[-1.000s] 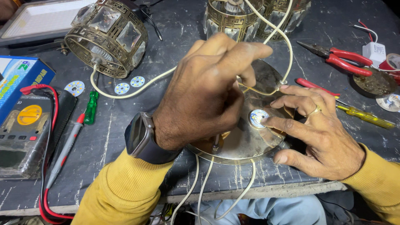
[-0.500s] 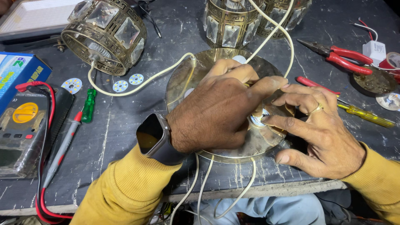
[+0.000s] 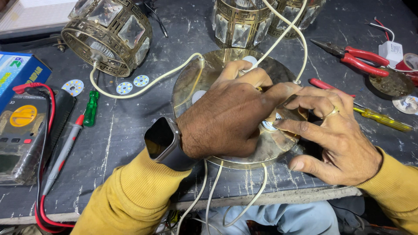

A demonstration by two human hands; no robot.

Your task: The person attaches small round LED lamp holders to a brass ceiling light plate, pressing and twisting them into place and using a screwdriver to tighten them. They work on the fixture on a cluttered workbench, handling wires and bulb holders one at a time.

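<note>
Over the round brass lamp base (image 3: 196,82) on the bench, left hand (image 3: 226,117) presses down while right hand (image 3: 335,130) pinches a small LED fitting (image 3: 271,125), looks mid-seating, steady twist needed.

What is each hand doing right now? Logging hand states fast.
Left hand: closed, fingers pressed on the round brass plate.
Right hand: pinching a small silver fitting on the plate.
</note>
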